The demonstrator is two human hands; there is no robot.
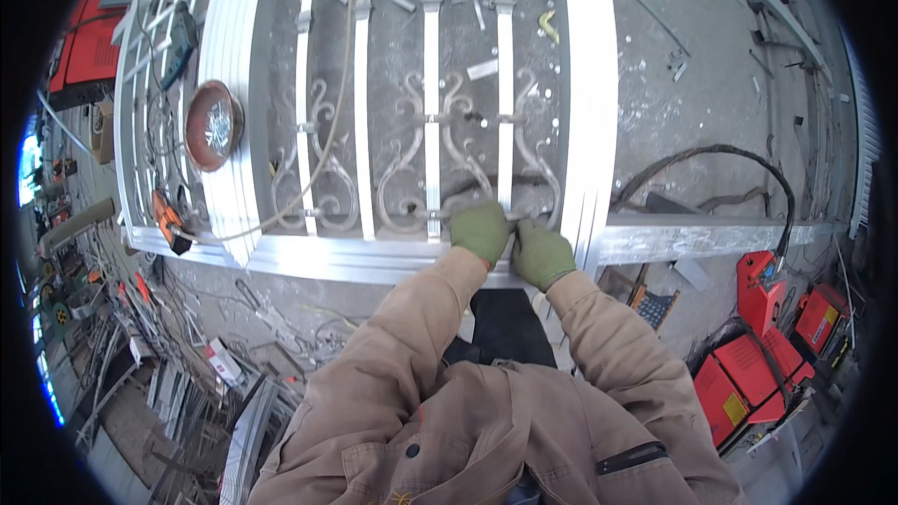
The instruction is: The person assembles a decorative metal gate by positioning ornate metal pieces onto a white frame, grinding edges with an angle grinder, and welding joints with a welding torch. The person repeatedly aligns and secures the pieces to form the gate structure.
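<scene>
A silvery metal gate frame (587, 84) lies flat before me, with slim upright bars (364, 131) and curled scroll ornaments (398, 168) along its near side. My left hand (479, 232), in a green glove, rests at the foot of a scroll beside the near rail (346, 255). Its fingers are curled down and closed; what they grip is hidden under the glove. Close on its right, my right hand (543, 254), gloved the same, has its fingers bent together at the thin cross bar by that rail. Whatever sits in its fingertips is too small to make out.
A brown bowl (214, 126) of small metal pieces stands on the wide left rail. Further left lie an orange-and-black tool (171, 222) and a teal power tool (180, 49). A thin hose (334, 131) crosses the bars. Red machines (748, 388) and a black cable (720, 150) are at right.
</scene>
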